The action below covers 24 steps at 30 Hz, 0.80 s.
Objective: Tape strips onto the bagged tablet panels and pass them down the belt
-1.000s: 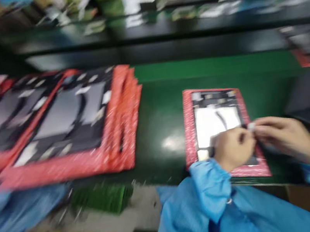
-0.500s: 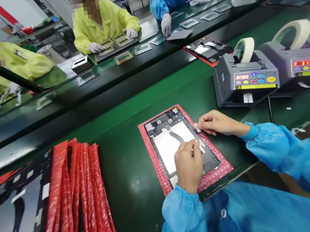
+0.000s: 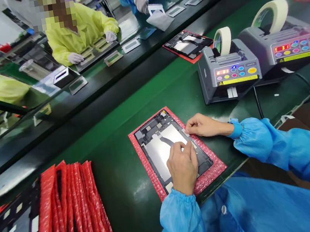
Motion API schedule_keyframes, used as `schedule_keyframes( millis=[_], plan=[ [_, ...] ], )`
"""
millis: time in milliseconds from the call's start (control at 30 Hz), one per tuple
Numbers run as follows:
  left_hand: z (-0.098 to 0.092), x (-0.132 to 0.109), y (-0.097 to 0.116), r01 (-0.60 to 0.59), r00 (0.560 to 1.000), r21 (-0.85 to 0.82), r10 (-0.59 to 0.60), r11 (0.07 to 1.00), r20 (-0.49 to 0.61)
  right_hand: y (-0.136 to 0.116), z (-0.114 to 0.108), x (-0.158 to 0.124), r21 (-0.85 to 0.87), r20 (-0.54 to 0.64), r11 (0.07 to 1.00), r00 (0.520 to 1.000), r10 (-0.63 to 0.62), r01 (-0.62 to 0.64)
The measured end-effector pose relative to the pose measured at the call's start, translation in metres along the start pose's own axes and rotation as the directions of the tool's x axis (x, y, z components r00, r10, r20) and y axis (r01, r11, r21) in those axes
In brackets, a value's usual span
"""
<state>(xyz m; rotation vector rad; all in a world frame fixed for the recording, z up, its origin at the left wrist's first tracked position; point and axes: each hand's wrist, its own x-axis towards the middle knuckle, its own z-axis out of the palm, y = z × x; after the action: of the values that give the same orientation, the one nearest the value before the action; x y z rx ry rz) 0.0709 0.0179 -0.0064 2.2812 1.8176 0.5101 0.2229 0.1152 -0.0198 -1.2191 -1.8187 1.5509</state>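
An opened tablet [image 3: 154, 151], with black housing, a silvery middle and a dark ribbon cable, lies on a red bubble-wrap sheet [image 3: 149, 172]. My right hand [image 3: 205, 125] is at the tablet's right edge, thumb and forefinger pinching a small piece of whitish tape [image 3: 185, 131]. Bent over the lower right of the tablet, my left hand [image 3: 183, 168] has its thumb and forefinger closed together near that same edge. What those left fingertips hold, if anything, is too small to make out. The left hand covers part of the silvery area.
Two tape dispensers [image 3: 230, 70] with rolls stand at the back right, white strips at the near one's outlet. A stack of red bubble-wrap sleeves [image 3: 79, 214] and tablet parts fills the left. Across the line [image 3: 96, 98], gloved co-workers handle small frames [image 3: 113, 58].
The view has shifted, moving the dispensers leftward. My right hand has brought the tape onto the tablet's right edge. My left fingertips have come closer to that edge.
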Motion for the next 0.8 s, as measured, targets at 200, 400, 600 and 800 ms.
schedule_keyframes(
  millis=[200, 400, 600, 800],
  plan=[
    [0.000, 0.000, 0.000, -0.002, 1.000, 0.002, 0.002, 1.000, 0.005, 0.003, 0.002, 0.001, -0.026, -0.022, 1.000, 1.000, -0.017, 0.016],
    [0.000, 0.001, 0.001, 0.005, 1.000, 0.024, -0.005, 1.000, 0.014, 0.007, 0.003, 0.001, -0.070, -0.030, 0.997, 0.998, -0.048, 0.046],
    [0.000, 0.006, 0.008, 0.051, 0.997, 0.124, -0.058, 0.991, 0.056, 0.004, 0.003, -0.003, -0.087, -0.021, 0.994, 0.997, -0.075, 0.073],
    [0.000, 0.006, 0.010, 0.063, 0.994, 0.170, -0.076, 0.983, 0.073, 0.004, -0.005, -0.006, -0.138, -0.110, 0.982, 0.984, -0.142, 0.126]
  ],
)
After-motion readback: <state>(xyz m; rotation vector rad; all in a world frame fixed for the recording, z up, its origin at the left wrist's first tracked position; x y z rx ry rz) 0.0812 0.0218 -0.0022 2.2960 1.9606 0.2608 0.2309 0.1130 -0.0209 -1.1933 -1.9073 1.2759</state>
